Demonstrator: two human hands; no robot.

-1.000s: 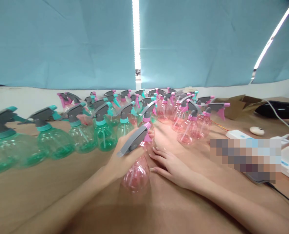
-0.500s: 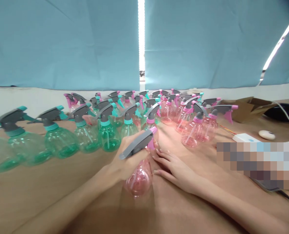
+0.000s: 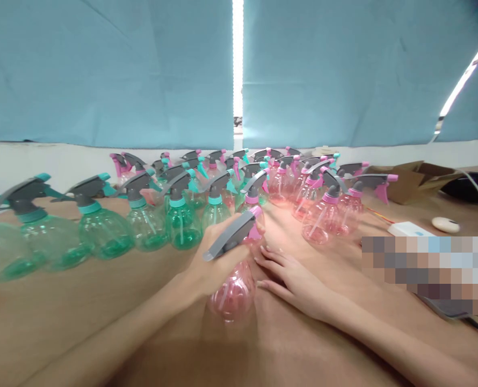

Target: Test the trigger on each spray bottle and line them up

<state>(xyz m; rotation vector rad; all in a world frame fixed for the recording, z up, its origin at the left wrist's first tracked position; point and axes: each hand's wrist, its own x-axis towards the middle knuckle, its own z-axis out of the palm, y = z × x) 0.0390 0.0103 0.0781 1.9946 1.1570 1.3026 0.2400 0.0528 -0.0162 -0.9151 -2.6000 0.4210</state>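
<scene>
My left hand [image 3: 217, 255] is wrapped round the neck of a pink spray bottle [image 3: 233, 298] with a grey and pink trigger head, tilted a little in front of me. Its collar is hidden by the fingers. Just right of that bottle, my right hand [image 3: 293, 277] rests palm down on the brown table [image 3: 303, 352], fingers stretched out and holding nothing. Close behind the left hand stand a green spray bottle [image 3: 183, 228] and another pink spray bottle [image 3: 252, 203].
A row of green spray bottles [image 3: 106, 234] lines the left side; pink spray bottles [image 3: 321, 220] stand at right and behind. Further right are a white box [image 3: 410, 229], a white oval object [image 3: 446, 224], a brown paper bag [image 3: 418, 180] and a cable.
The whole view has shifted slightly, so everything appears a little further right. Both hands keep their pose, the left still round the pink spray bottle.
</scene>
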